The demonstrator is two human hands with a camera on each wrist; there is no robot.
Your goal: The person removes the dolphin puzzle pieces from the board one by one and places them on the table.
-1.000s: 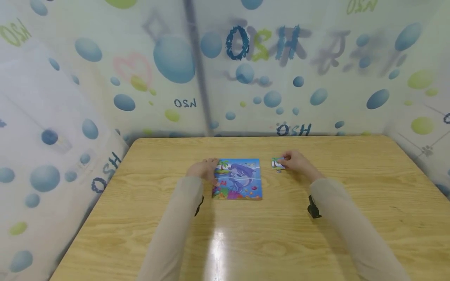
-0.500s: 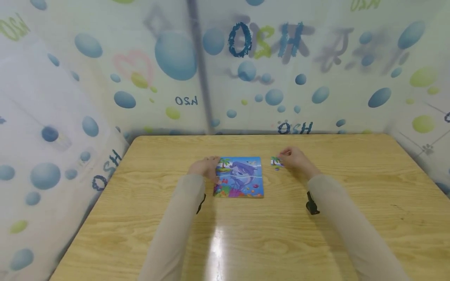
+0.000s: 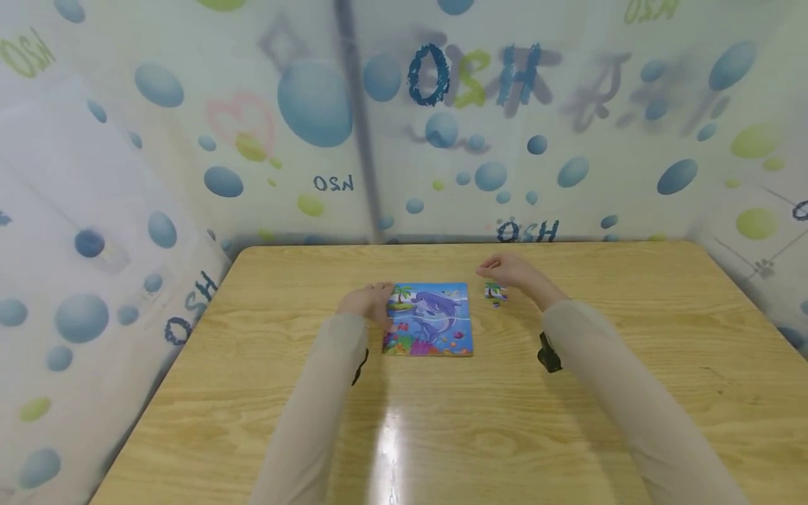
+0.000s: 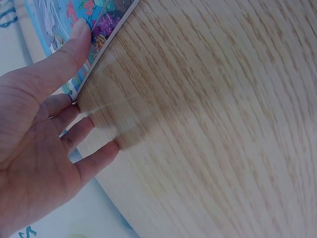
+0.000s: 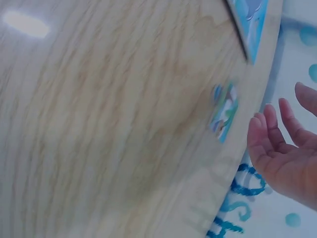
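Observation:
A square jigsaw puzzle [image 3: 432,322] with a dolphin picture lies flat on the table. At its left edge is my left hand [image 3: 369,303], thumb on the picture and fingertips along the rim. In the left wrist view the thumb [image 4: 74,47] lies over the board's corner, and the other fingers reach past the rim to the table. To the right of the board lies a loose jigsaw piece [image 3: 495,290] with a palm tree on it. My right hand [image 3: 510,271] hovers just beyond this piece with loosely bent fingers and nothing in them; the right wrist view shows the fingers apart from the piece.
The wooden table [image 3: 568,421] extends around the puzzle, its far edge close behind the hands. A pale curtain [image 3: 442,175] printed with bubbles and letters hangs behind it and on both sides.
My right hand has let go of the palm-tree piece and moved up and to the left of where it was. The left hand has stayed at the puzzle's edge.

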